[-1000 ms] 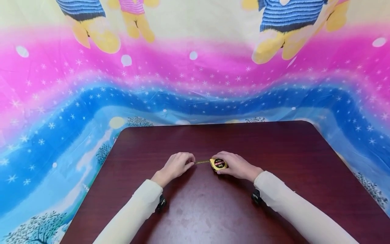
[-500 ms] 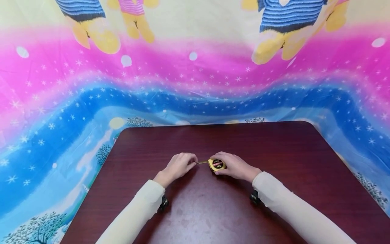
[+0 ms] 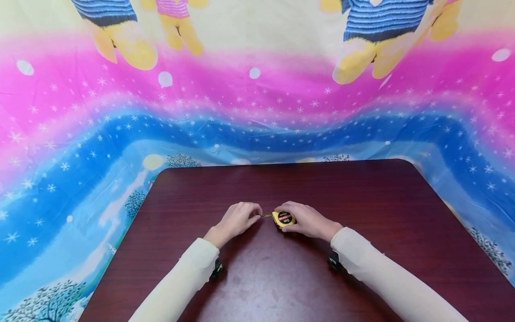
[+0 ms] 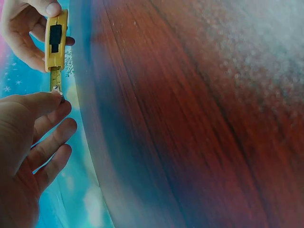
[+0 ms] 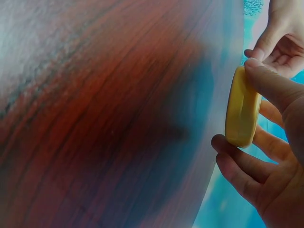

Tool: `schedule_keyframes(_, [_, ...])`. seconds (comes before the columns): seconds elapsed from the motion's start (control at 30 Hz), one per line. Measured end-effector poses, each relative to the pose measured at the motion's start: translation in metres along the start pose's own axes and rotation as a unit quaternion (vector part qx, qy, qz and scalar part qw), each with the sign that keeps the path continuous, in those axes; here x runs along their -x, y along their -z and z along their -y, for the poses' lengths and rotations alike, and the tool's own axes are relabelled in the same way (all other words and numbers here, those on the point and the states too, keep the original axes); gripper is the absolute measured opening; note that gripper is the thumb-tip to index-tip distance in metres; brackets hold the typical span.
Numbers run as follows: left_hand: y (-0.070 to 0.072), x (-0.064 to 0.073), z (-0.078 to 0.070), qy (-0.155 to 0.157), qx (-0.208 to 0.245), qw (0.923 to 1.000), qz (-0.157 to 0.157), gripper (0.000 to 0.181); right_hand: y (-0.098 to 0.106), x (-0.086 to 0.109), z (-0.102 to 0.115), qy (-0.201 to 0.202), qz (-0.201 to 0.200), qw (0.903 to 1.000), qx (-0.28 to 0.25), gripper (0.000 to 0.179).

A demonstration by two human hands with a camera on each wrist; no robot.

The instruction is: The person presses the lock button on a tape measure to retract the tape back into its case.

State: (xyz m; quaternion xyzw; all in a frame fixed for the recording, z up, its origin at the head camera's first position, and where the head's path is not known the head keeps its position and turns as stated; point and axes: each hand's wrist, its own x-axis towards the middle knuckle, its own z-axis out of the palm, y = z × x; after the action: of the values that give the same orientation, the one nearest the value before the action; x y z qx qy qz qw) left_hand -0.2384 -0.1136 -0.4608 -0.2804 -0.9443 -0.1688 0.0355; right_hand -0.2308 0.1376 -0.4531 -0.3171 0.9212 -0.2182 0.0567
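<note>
My right hand (image 3: 307, 219) grips a yellow tape measure (image 3: 284, 218) with a round black label marked 2 m, thumb on the near side and fingers around the far side. A short length of yellow blade (image 4: 56, 78) sticks out of its mouth toward the left. Its metal end is pinched between thumb and forefinger of my left hand (image 3: 238, 220), the other fingers loosely bent in the left wrist view. In the right wrist view the case (image 5: 242, 109) appears edge-on between thumb and fingers. Both hands are held above the table, their shadows below.
A dark red-brown wooden table (image 3: 257, 286) with rounded far corners lies under the hands. Behind and beside it hangs a patterned cloth (image 3: 257, 98) in pink, blue and white. Each wrist wears a small black camera below its pale sleeve (image 3: 386, 273).
The right hand with the tape measure has moved left and the left hand slightly right. The exposed blade between them has become shorter.
</note>
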Motion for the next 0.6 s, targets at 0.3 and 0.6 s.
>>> schedule_keyframes(0.3, [0.0022,0.0002,-0.0021,-0.004,0.000,1.0000,0.007,0.006,-0.0004,-0.0002,0.0060,-0.004,0.009,0.9999,-0.002,0.056])
schedule_keyframes(0.6, [0.0024,-0.0024,-0.0033,-0.006,-0.002,0.9999,0.010,0.005,-0.0011,-0.0023,0.0089,0.010,0.004,0.9999,0.003,0.055])
